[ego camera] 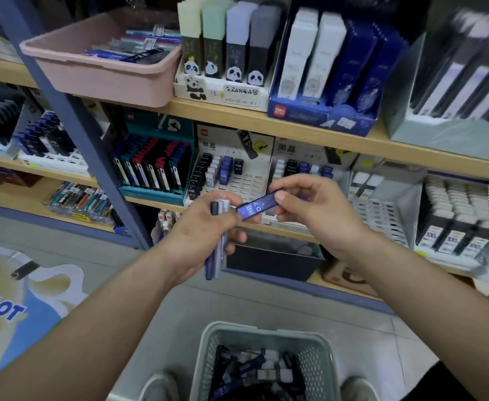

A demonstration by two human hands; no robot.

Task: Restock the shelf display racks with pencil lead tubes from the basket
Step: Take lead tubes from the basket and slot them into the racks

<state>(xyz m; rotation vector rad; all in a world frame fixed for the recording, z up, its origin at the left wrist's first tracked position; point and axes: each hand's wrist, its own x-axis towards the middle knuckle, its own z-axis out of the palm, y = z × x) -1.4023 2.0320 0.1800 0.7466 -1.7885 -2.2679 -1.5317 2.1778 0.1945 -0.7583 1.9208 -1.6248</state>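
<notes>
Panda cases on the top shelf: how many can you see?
4, side by side: cream case, green case, lilac case, grey case, left to right. More may hide behind.

The left hand (pixel 205 230) and right hand (pixel 309 215) are shown bare, as are both forearms (pixel 107 314), while pale, rounded shoes (pixel 162 386) are seen at the bottom edge and dark fabric (pixel 454 383) is glimpsed at the lower right corner.

I face wooden shelves (pixel 266 120). The top board carries a pink tray (pixel 101 76), a panda display box (pixel 231 94) and a blue display box (pixel 321 117); the board below carries white lead-tube racks (pixel 246 183). A green basket (pixel 263 329) sits on the tiled floor (pixel 396 342)
</notes>
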